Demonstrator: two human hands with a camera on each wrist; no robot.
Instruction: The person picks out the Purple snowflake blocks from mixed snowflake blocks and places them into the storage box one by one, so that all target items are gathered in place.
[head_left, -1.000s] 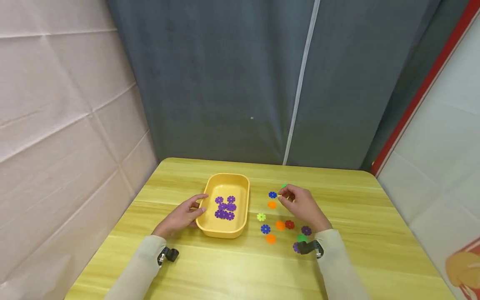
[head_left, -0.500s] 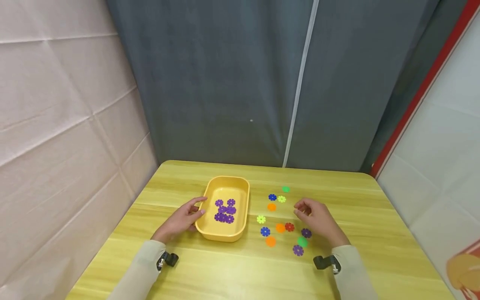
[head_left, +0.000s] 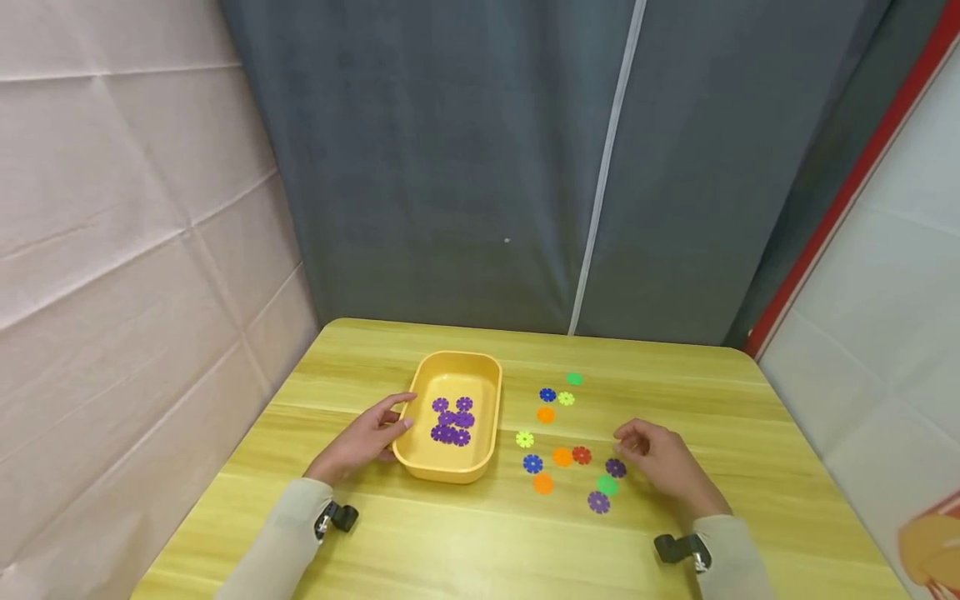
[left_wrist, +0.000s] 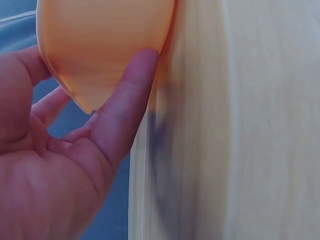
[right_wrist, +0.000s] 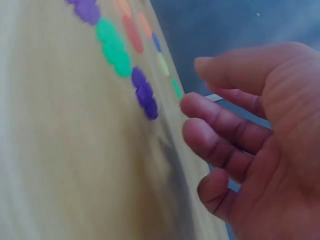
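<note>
A yellow tray [head_left: 492, 392] sits left of centre on the wooden table, with several purple flower pieces [head_left: 452, 419] inside. My left hand [head_left: 405, 410] rests against the tray's left wall, one straight finger [left_wrist: 131, 95] touching the tray's outer wall [left_wrist: 105, 40]. My right hand [head_left: 626, 437] hovers low over the table with its fingers loosely curled and nothing in it [right_wrist: 195, 82]. The nearest thing to it is a loose purple piece [head_left: 616, 468] [right_wrist: 144, 92] just left of its fingers. A green piece [head_left: 607, 484] [right_wrist: 114, 47] and another purple piece [head_left: 598, 502] lie close by.
Other flower pieces lie scattered right of the tray: red [head_left: 581, 455], orange [head_left: 562, 456], blue [head_left: 533, 463], yellow-green [head_left: 525, 438], and a far group with a green one [head_left: 574, 379]. A grey curtain hangs behind the table [head_left: 675, 375], and padded walls stand at both sides.
My right hand has drawn back from the far group of pieces toward my body and to the right, uncovering a yellow-green piece there. My left hand has stayed at the tray.
</note>
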